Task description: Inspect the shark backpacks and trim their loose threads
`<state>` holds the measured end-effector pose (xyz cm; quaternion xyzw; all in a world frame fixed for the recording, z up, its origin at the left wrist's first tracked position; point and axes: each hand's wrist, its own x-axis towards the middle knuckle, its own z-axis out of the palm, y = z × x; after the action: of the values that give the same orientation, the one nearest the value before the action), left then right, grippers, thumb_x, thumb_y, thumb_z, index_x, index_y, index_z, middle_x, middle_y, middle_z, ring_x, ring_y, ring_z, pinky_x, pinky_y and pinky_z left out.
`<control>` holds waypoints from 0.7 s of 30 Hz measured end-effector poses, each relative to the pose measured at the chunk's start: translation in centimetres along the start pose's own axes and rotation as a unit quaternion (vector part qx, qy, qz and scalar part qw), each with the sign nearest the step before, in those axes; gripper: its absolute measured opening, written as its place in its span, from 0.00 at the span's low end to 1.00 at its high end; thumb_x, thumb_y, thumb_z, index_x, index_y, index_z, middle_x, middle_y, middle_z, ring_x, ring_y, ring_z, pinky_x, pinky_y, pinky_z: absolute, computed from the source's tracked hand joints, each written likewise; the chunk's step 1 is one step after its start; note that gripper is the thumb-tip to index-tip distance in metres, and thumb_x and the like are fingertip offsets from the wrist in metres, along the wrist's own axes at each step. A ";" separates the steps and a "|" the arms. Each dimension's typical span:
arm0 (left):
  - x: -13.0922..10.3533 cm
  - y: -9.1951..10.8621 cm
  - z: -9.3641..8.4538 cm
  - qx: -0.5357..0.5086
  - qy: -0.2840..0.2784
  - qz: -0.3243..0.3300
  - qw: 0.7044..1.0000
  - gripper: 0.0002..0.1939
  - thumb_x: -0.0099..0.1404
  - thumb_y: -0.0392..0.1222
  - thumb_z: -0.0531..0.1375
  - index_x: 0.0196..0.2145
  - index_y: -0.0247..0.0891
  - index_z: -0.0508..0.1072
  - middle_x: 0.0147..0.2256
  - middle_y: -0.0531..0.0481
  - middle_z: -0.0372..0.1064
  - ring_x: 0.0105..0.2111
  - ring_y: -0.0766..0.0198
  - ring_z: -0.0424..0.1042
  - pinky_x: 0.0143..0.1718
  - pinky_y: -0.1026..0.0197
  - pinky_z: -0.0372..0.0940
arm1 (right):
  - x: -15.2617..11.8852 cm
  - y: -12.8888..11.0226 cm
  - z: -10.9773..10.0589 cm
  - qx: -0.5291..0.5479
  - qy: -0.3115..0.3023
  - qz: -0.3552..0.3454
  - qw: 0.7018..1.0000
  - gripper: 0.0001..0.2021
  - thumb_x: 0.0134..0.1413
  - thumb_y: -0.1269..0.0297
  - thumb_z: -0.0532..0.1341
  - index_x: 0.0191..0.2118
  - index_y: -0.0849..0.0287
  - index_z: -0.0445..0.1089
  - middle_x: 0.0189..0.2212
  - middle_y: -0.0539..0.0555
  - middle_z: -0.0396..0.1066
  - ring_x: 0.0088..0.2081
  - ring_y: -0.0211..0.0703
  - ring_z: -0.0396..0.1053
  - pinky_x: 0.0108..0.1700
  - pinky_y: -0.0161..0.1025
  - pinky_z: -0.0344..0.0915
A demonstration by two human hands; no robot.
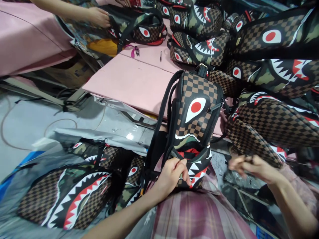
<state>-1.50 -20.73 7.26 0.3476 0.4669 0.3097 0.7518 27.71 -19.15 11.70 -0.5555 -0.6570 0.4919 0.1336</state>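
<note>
A brown checkered backpack (199,86) with a red-and-white eye and shark teeth stands upright against the pink table's edge, above my lap. My left hand (175,171) is at its lower front, fingers bent against the front pocket, whose red-lined opening shows just above. What the fingertips grip, if anything, is too small to tell. Off to the right of the backpack, my right hand (249,166) is held in the air, blurred, with its fingers curled, near the stacked bags. Whether it holds something small cannot be made out.
Similar bags (271,73) are piled along the right and back of the pink table (134,79). Small snips (160,55) lie on it. Another person's hand (99,17) touches a bag at the top left. More bags (82,199) lie in a lined bin at lower left.
</note>
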 end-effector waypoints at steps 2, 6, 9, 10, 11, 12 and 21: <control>0.0 0.1 0.1 0.012 0.001 -0.004 1.000 0.21 0.61 0.50 0.50 0.14 0.38 0.60 0.13 0.49 0.64 0.17 0.65 0.67 0.27 0.63 0.59 | -0.8 1.8 0.2 -0.106 0.044 0.018 0.993 0.15 0.55 0.61 0.53 0.22 0.59 0.70 0.20 0.53 0.71 0.23 0.39 0.66 0.26 0.35 0.64; -0.1 0.5 0.4 0.059 0.011 -0.017 0.998 0.22 0.62 0.48 0.49 0.13 0.37 0.61 0.13 0.49 0.66 0.18 0.66 0.66 0.27 0.64 0.58 | 0.0 -0.3 1.8 -0.156 0.133 -0.007 0.979 0.13 0.56 0.70 0.52 0.42 0.57 0.71 0.34 0.56 0.75 0.35 0.43 0.71 0.33 0.37 0.67; -0.3 0.6 0.9 0.100 0.038 -0.019 0.994 0.22 0.62 0.45 0.48 0.12 0.38 0.61 0.13 0.50 0.66 0.19 0.66 0.65 0.27 0.64 0.57 | 1.9 -4.3 3.7 -0.186 0.126 -0.108 0.968 0.19 0.54 0.73 0.51 0.50 0.56 0.67 0.43 0.56 0.72 0.43 0.43 0.70 0.42 0.37 0.65; -0.3 0.5 0.9 0.115 0.046 -0.017 0.992 0.23 0.62 0.45 0.48 0.12 0.38 0.61 0.13 0.50 0.66 0.19 0.66 0.64 0.28 0.64 0.57 | 2.6 -5.3 4.3 -0.209 0.099 -0.135 0.963 0.21 0.51 0.75 0.51 0.52 0.56 0.66 0.45 0.55 0.71 0.44 0.43 0.70 0.44 0.37 0.65; -0.4 0.5 0.8 0.131 0.053 -0.014 0.990 0.24 0.63 0.46 0.48 0.12 0.38 0.61 0.12 0.50 0.66 0.19 0.66 0.64 0.28 0.64 0.57 | 3.2 -6.0 5.0 -0.233 0.070 -0.151 0.958 0.24 0.49 0.77 0.51 0.52 0.56 0.65 0.45 0.55 0.71 0.43 0.43 0.70 0.43 0.36 0.64; -0.5 0.5 0.6 0.148 0.053 -0.011 0.987 0.25 0.63 0.47 0.47 0.12 0.38 0.62 0.12 0.49 0.65 0.19 0.66 0.63 0.28 0.64 0.57 | 3.7 -6.3 5.7 -0.254 0.042 -0.158 0.953 0.25 0.46 0.78 0.51 0.51 0.56 0.65 0.43 0.55 0.72 0.41 0.42 0.71 0.41 0.35 0.64; 0.1 7.4 -3.1 0.517 -0.005 0.275 0.811 0.06 0.60 0.39 0.56 0.31 0.39 0.74 0.29 0.49 0.70 0.26 0.68 0.66 0.26 0.67 0.55 | 4.1 -4.2 8.2 -0.270 0.062 -0.283 0.918 0.16 0.41 0.81 0.48 0.35 0.60 0.66 0.24 0.49 0.65 0.24 0.35 0.60 0.27 0.33 0.50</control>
<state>-5.39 -15.74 12.24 0.8003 0.4393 0.2151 0.3467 17.87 -19.24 9.58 -0.3911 -0.8848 0.2021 0.1530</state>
